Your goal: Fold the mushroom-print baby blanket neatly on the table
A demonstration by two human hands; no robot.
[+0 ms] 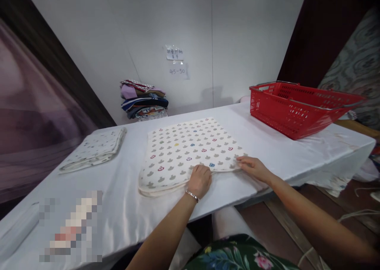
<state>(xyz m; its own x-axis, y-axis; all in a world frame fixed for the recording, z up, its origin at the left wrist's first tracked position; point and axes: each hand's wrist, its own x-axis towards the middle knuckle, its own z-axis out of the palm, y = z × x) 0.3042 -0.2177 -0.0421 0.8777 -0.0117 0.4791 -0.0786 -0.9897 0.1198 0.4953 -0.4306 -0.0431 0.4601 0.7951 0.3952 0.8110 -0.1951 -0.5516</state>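
Note:
A white cloth printed with grey mushroom-like shapes and a few coloured ones lies folded in layers in the middle of the table. My left hand, with a bracelet at the wrist, is closed over its near edge, fingers curled and fingertips partly hidden. At the near right corner, my right hand pinches the cloth between thumb and fingers. Farther left rests another folded white cloth with small dark spots, apart from both hands.
A red plastic basket with metal handles stands at the right rear of the white-covered table. Folded textiles are stacked by the wall behind. Paper notes hang there. A blurred-out patch covers something at the near left.

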